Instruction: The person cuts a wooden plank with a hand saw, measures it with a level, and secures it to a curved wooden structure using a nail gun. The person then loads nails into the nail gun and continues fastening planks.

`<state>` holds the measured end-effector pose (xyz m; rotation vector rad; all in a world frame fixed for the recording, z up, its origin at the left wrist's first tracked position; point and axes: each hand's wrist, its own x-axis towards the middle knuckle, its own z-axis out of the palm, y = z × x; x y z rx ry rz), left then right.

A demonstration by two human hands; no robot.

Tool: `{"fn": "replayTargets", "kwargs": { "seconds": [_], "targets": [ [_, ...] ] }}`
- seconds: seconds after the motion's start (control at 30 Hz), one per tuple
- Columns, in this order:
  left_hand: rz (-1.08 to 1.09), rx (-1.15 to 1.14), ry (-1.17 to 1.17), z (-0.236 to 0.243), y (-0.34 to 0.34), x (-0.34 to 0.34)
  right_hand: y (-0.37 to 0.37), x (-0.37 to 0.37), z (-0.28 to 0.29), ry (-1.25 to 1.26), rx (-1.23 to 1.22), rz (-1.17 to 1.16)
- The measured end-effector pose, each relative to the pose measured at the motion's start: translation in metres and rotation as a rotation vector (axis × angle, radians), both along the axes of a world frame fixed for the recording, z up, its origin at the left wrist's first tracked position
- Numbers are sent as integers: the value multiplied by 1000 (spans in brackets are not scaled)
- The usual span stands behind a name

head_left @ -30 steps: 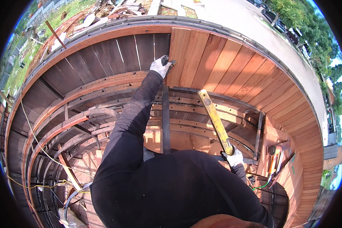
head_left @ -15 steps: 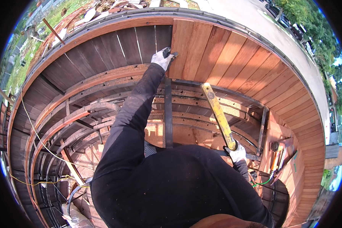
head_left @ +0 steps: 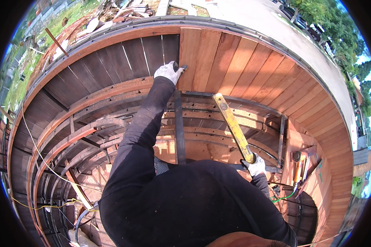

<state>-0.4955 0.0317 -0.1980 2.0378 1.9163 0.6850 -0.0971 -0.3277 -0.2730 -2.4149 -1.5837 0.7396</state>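
My left hand (head_left: 167,73), in a white glove with dark fingertips, is at the free left edge of the last reddish-brown plank (head_left: 189,53) in the curved row. Its fingers are closed on that edge, with one fingertip on the plank's face. In my right hand (head_left: 257,164), also gloved, I hold a yellow spirit level (head_left: 233,126) by its lower end. The level slants up and to the left, its far end below the planks. Dark older boards (head_left: 107,64) continue the wall left of the plank.
Beneath me a dark metal post (head_left: 180,127) joins curved wooden and metal rails (head_left: 99,103). An orange tool (head_left: 298,168) with a green hose (head_left: 285,198) lies at the right. A thin cord (head_left: 36,138) hangs at the left. Beyond the wall are scrap wood (head_left: 130,12) and a paved road (head_left: 251,18).
The view has shifted slightly, so the wall and planks sit a little lower and more to the left. Both hands keep their holds on the plank edge and the level.
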Motion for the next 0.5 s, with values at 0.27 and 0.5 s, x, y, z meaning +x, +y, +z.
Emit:
{"fn": "replayTargets", "kwargs": {
  "seconds": [0.27, 0.5],
  "targets": [
    [-175, 316, -235, 18, -72, -23, -3, -24, 64, -322, 265, 177],
    [-843, 137, -91, 61, -160, 42, 45, -44, 151, -529, 403, 537]
  ]
}}
